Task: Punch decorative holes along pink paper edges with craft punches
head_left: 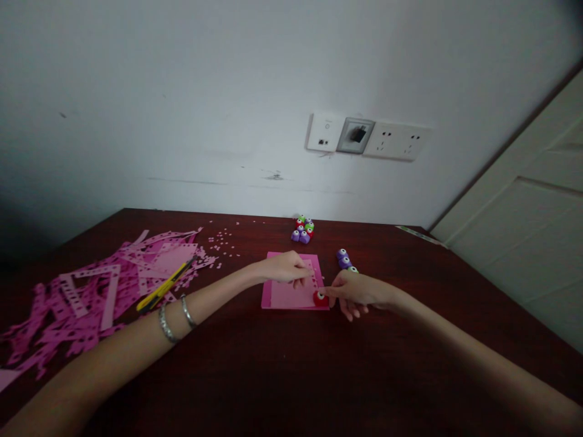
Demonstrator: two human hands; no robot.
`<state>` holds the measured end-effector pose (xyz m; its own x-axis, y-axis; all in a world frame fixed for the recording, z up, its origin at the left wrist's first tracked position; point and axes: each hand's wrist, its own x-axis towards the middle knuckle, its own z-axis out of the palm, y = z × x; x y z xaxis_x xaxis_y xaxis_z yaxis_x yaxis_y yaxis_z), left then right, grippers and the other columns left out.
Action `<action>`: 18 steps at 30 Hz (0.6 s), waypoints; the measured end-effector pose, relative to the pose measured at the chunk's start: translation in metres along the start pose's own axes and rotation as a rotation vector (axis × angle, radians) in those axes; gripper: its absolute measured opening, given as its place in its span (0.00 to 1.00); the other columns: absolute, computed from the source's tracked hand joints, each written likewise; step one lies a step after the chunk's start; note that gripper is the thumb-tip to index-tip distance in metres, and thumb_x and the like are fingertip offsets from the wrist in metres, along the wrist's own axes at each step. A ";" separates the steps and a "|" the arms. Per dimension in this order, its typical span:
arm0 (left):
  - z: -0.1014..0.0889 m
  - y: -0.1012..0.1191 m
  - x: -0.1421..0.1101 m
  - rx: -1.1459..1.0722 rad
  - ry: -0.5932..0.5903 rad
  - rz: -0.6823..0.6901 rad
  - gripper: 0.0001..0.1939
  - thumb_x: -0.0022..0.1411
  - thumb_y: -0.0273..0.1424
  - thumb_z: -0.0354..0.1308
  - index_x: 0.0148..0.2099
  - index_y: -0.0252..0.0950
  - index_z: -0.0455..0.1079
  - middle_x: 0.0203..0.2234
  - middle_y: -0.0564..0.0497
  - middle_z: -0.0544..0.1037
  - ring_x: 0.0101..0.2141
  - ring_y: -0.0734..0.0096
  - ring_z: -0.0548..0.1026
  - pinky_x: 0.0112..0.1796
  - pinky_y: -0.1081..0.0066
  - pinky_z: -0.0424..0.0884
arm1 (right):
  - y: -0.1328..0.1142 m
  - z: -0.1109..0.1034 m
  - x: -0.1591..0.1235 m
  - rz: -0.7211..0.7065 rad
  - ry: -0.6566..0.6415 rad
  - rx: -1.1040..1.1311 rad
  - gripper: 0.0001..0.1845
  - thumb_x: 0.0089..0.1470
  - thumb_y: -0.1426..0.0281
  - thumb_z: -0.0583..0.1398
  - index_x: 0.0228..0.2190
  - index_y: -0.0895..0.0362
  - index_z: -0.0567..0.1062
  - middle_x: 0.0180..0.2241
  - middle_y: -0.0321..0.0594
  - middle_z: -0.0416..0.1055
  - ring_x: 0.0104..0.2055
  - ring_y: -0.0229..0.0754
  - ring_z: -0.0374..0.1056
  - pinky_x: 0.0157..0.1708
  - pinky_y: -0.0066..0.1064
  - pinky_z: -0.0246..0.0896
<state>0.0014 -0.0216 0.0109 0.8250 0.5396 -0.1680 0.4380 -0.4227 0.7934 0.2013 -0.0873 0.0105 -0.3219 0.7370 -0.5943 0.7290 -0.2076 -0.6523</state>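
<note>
Pink paper sheets (285, 294) lie stacked on the table, a lighter one over a deeper pink one. A row of small punched holes runs down the upper sheet's right side. My left hand (286, 267) is over the paper, its fingers curled in near the holes; whether they pinch anything is hidden. At the lower right corner sits a red craft hole punch (320, 298) with a white button. My right hand (353, 291) has its thumb and index finger at this punch, the other fingers curled below. Purple and green punches (345, 261) lie just beyond the right hand.
More coloured punches (303, 230) are clustered near the wall. At left a heap of punched pink paper strips (91, 294) spreads out, with a yellow utility knife (166, 285) on it and paper bits (221, 240) beside. Wall sockets (396, 141) are behind; a white door (523, 200) is right.
</note>
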 end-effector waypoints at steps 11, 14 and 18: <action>0.009 0.007 0.023 -0.089 -0.345 -0.230 0.24 0.48 0.52 0.56 0.26 0.33 0.70 0.18 0.53 0.68 0.16 0.82 0.58 0.18 0.75 0.49 | -0.004 -0.007 0.006 0.098 -0.188 -0.017 0.24 0.55 0.56 0.52 0.27 0.64 0.74 0.13 0.33 0.66 0.10 0.27 0.54 0.09 0.18 0.45; 0.011 0.004 0.033 -0.067 -0.400 -0.298 0.23 0.47 0.52 0.58 0.25 0.34 0.71 0.18 0.53 0.69 0.16 0.82 0.57 0.18 0.76 0.49 | -0.009 -0.010 0.011 0.195 -0.242 0.006 0.20 0.55 0.60 0.53 0.27 0.64 0.73 0.13 0.33 0.65 0.10 0.26 0.52 0.08 0.17 0.41; 0.011 0.008 0.036 -0.049 -0.421 -0.383 0.20 0.51 0.48 0.57 0.23 0.35 0.70 0.16 0.54 0.67 0.15 0.82 0.56 0.17 0.76 0.48 | -0.016 -0.012 0.015 0.269 -0.310 0.033 0.17 0.57 0.66 0.53 0.25 0.64 0.72 0.13 0.33 0.64 0.10 0.25 0.52 0.08 0.15 0.41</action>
<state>0.0390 -0.0135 0.0050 0.6864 0.3064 -0.6596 0.7249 -0.2145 0.6547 0.1919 -0.0650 0.0179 -0.2927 0.4263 -0.8559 0.7940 -0.3905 -0.4660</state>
